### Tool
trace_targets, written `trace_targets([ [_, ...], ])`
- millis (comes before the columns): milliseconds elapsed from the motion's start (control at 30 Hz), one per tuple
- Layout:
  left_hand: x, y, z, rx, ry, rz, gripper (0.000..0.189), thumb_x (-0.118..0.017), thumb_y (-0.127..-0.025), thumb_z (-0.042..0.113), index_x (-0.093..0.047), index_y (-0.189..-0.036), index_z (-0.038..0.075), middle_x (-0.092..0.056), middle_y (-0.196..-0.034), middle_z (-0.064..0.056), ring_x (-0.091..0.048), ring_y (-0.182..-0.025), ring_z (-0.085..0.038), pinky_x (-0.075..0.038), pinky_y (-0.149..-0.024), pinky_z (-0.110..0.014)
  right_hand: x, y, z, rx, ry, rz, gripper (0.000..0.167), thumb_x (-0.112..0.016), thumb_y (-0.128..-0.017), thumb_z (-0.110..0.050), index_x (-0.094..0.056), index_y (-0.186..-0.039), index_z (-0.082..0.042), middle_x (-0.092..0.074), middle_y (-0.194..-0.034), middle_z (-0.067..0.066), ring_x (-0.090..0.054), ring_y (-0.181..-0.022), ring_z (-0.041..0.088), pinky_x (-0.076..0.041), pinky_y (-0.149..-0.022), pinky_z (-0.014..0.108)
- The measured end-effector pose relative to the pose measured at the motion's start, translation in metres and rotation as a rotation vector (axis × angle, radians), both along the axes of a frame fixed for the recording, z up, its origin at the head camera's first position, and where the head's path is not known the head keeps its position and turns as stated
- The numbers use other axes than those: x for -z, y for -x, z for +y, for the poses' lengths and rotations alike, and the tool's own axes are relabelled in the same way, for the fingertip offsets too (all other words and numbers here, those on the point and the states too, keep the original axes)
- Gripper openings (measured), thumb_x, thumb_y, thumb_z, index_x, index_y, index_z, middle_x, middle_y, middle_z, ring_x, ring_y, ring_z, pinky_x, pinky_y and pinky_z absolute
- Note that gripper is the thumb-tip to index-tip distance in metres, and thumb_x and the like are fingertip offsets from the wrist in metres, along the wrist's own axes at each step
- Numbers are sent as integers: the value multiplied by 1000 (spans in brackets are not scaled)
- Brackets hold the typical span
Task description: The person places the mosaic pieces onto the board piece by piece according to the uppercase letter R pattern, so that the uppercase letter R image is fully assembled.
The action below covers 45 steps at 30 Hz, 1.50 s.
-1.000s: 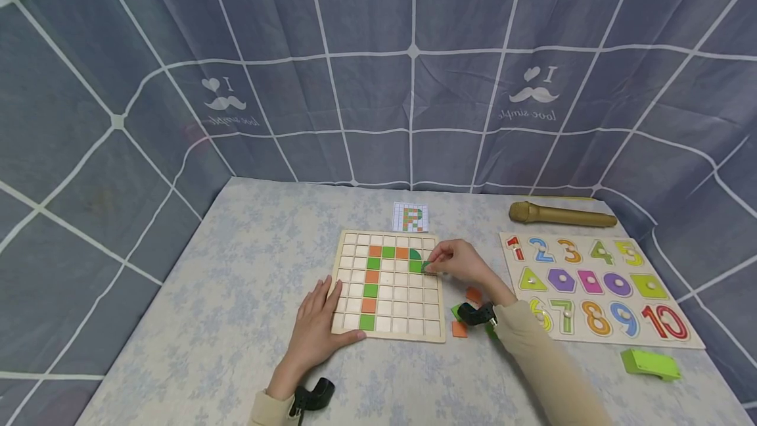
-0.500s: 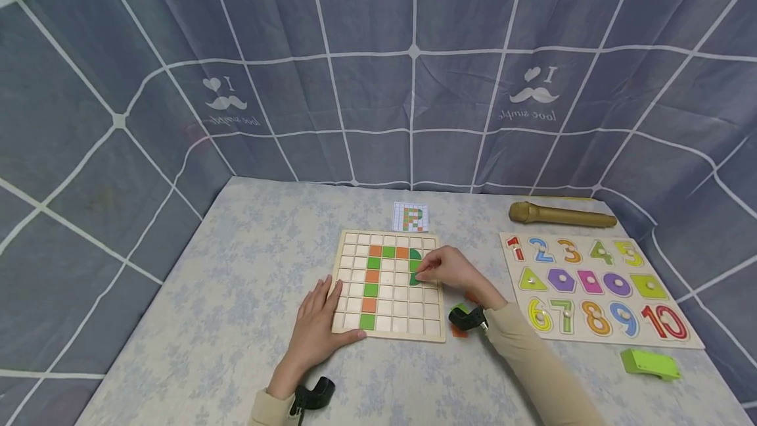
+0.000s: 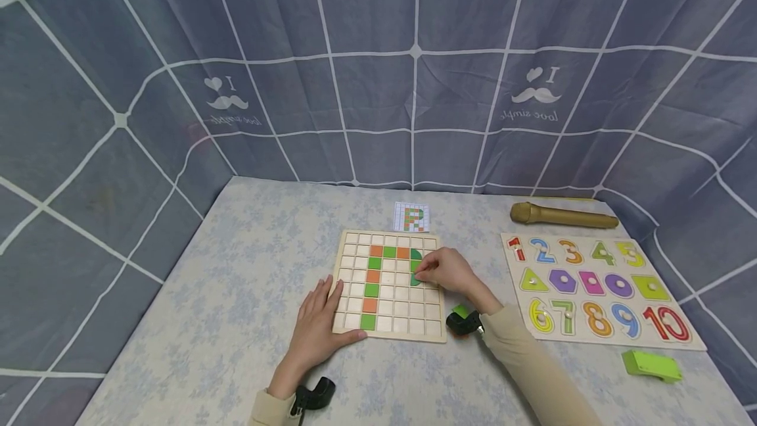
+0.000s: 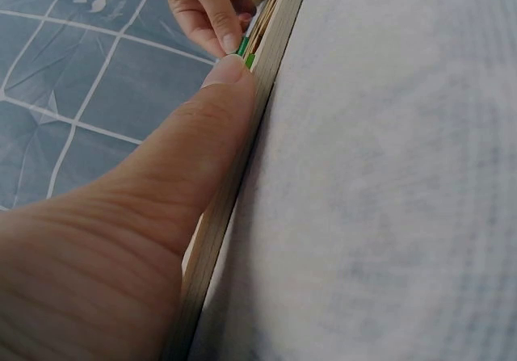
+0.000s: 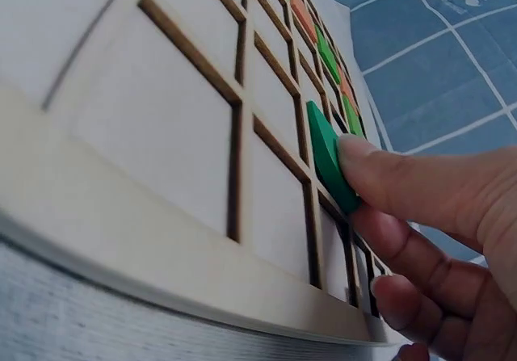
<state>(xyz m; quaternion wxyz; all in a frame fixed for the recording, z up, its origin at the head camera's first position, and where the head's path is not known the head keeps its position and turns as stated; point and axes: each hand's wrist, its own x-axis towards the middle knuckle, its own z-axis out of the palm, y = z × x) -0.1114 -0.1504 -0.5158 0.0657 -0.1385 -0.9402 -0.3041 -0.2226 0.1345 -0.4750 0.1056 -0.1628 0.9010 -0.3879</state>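
A wooden grid board (image 3: 399, 312) lies on the table, with orange and green square tiles forming a column and part of a top row. My right hand (image 3: 446, 269) pinches a dark green quarter-round tile (image 5: 329, 155) between thumb and fingers. That tile is at a cell just below a green square in the right-hand part of the pattern; in the right wrist view it sits slightly tilted in the cell. My left hand (image 3: 319, 321) rests at the board's left front corner, fingers extended along the side and thumb on the front edge.
A pattern card (image 3: 411, 217) lies behind the board. To the right are a number puzzle board (image 3: 600, 288), a gold microphone (image 3: 562, 215) and a bright green block (image 3: 652, 365). A loose green tile (image 3: 460, 311) lies under my right wrist.
My right hand has moved left and slightly nearer with the quarter-round tile, from the board's right edge to the cell below the green square. My left hand has stayed in place.
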Motion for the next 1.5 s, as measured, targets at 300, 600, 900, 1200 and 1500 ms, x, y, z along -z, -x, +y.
trace_targets([
  [300, 0, 0, 0, 2, 8, -9, 104, -72, -73, 60, -32, -147, 0, -22, -152, -22, -13, -140, -38, -14, -108, -55, 1, -4, 3, 13, -34, 37, 5, -81, -77, -20, -77, -77, -18, -62, -70, -10, -52, -60, 11, -40, -55, 28],
  [600, 1, 0, -1, 1, 14, -16, 103, -73, -73, 59, -31, -148, 0, -22, -152, -22, -13, -140, -38, -15, -108, -55, 2, -4, 5, -83, -44, 113, 8, -81, -76, -19, -78, -84, -18, -61, -77, -9, -49, -63, 10, -38, -55, 27],
  [900, 0, 0, -1, 2, 11, -21, 103, -73, -73, 58, -31, -148, 0, -21, -152, -22, -13, -140, -39, -15, -108, -55, 3, -4, 4, -66, -80, 143, 9, -82, -75, -22, -77, -82, -19, -55, -66, -11, -45, -54, 11, -35, -50, 27],
  [1200, 0, 1, -1, 2, 13, -14, 103, -74, -73, 57, -31, -147, 0, -22, -152, -22, -14, -140, -39, -15, -108, -55, -1, -8, 2, -50, -77, 144, 10, -82, -76, -20, -74, -80, -16, -56, -65, -11, -48, -58, 9, -39, -56, 28],
  [1500, 0, 0, -1, 2, 8, -26, 103, -74, -73, 58, -31, -148, 0, -22, -152, -22, -13, -140, -38, -14, -109, -55, 4, -17, 12, -81, -6, 151, 20, -80, -78, -24, -74, -92, -11, -56, -72, -9, -46, -61, 11, -39, -55, 25],
])
